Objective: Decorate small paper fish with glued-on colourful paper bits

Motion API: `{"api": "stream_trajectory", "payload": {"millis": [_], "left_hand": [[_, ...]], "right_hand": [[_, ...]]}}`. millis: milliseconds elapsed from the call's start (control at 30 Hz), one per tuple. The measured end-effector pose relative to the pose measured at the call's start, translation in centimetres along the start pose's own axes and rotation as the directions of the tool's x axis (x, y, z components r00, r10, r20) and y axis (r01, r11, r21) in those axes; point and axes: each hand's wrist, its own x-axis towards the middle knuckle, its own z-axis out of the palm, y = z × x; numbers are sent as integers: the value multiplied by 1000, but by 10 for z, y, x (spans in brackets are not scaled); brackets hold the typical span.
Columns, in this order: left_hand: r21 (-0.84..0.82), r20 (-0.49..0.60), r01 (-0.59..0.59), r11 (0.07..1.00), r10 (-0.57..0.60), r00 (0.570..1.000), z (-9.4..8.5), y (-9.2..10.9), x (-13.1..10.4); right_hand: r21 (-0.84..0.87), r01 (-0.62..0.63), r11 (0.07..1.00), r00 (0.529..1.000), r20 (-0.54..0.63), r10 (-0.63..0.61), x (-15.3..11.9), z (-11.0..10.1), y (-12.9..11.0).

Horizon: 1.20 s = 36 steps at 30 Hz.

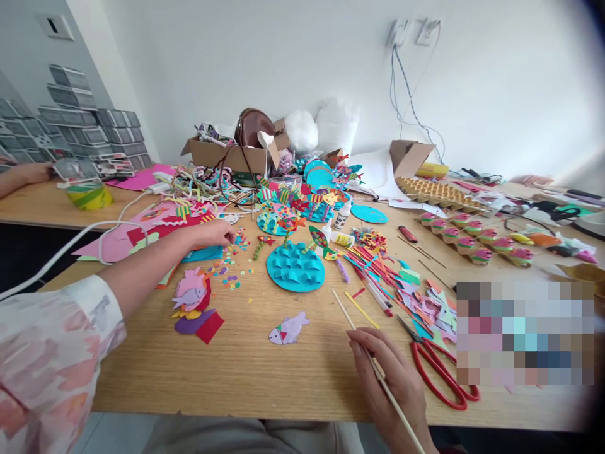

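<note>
My right hand [390,372] grips a thin wooden stick [347,309], whose tip points up and left over the table. Stretched out to the far left, my left hand [215,233] has its fingers curled together beside scattered confetti dots [231,271]; whatever it may hold is hidden. A purple paper fish [288,329] with small green and red triangles lies flat in front of me. Behind it stands a blue oval piece [295,268] with raised curled flaps. More cut paper fish [191,291] are stacked at left. Red-handled scissors [442,372] lie right of my right hand.
Glue bottles [343,215] stand behind the blue oval. Paper strips [373,271] and scraps [428,302] spread to the right, near painted egg-carton pieces [477,236]. A cardboard box [231,157] sits at the back. Another person's arm [23,178] rests at far left, near yellow tape [89,195].
</note>
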Motion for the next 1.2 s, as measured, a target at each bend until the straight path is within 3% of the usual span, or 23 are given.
{"api": "stream_trajectory", "payload": {"millis": [133,233,600,900,1200], "left_hand": [[53,30,-72,996,70,997,3,7,-2],[102,36,-96,990,93,995,5,10,-2],[186,5,-78,979,78,997,9,2,4],[3,-41,-37,999,37,998,15,-10,5],[-325,-87,-34,945,6,996,7,-8,-6]], "right_hand": [[-32,55,998,998,45,-54,2,-3,3],[-21,26,999,999,31,-26,2,-3,1],[11,-31,999,1000,1,31,1,1,-3],[-61,81,995,995,69,-77,1,-4,7],[5,-32,999,999,11,32,-1,2,2]]}}
